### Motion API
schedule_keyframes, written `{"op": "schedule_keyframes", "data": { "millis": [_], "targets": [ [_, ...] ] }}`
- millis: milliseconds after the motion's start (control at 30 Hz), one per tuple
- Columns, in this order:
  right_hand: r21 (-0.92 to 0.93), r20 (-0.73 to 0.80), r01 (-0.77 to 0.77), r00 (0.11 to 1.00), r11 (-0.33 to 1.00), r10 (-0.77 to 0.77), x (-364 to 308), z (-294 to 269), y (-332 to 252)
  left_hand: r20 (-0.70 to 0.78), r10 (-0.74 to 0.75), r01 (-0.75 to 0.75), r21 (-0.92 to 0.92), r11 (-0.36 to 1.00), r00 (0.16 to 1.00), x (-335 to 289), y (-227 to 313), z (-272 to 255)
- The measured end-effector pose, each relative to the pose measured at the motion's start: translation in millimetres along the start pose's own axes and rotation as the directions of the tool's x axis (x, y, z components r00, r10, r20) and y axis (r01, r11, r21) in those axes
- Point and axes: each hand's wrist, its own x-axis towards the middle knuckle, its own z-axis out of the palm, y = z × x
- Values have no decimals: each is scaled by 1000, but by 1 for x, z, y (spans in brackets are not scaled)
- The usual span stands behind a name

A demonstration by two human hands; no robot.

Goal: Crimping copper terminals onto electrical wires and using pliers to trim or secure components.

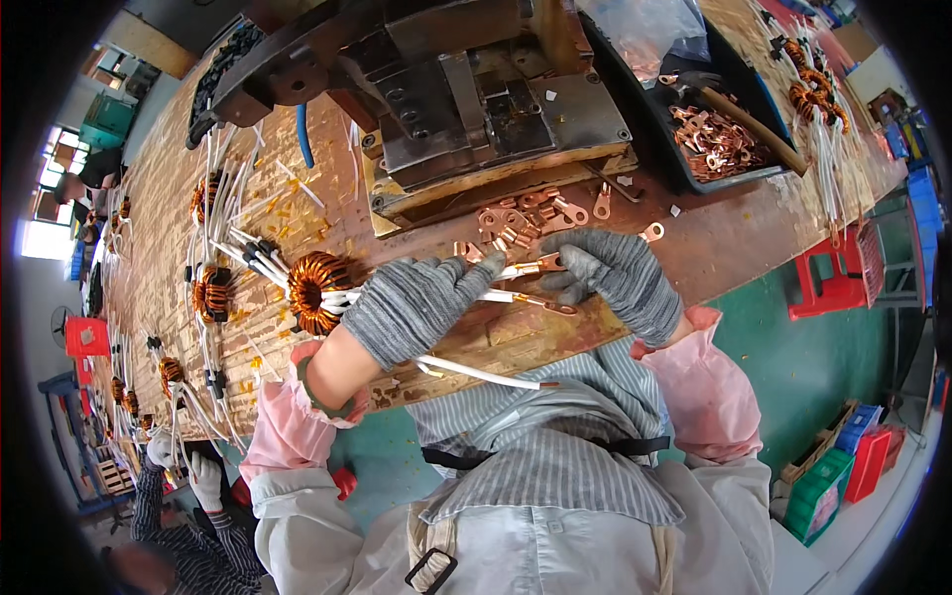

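My left hand [412, 305], in a grey striped glove, is closed round white wires near the wooden bench's front edge. Its thumb and forefinger pinch one white wire [518, 270] close to its end. A copper cable lug [548, 263] sits at that end, between the fingertips of my right hand [617, 283], also gloved. Just below, a second wire carries another lug [559, 308]. One more white wire [476, 371] hangs over the edge with a bare copper tip. These wires lead toward a copper-wound ring coil [317, 292] left of my left hand. Loose lugs [526, 214] lie beyond my fingers.
A heavy metal press [466, 129] stands beyond the lugs. At its right, a black tray [742, 179] holds many lugs and a wooden-handled tool [756, 132]. More wired coils [210, 294] lie left and far right. A co-worker's white-gloved hand [206, 483] is at lower left.
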Motion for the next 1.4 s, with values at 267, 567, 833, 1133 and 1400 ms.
{"op": "schedule_keyframes", "data": {
  "millis": [267,567,833,1133,1400],
  "targets": [
    [196,156,-161,979,967,131,-35,9,21,-11,-104,102,-96,990,995,-2,-5,-18],
    [352,200,-6,977,936,-69,18,86,23,-242,-201,93,-395,914,949,-30,-7,-33],
    [391,5,-5,1000,920,3,23,108,17,-110,-906,81,-984,156,408,-141,28,14],
    [184,10,48,999,982,-51,20,159,-45,263,-874,-653,-585,-481,409,-127,75,58],
    [740,149,-49,984,671,-93,17,123,74,64,-913,-903,-138,-407,402,-81,42,73]
  ]
}}
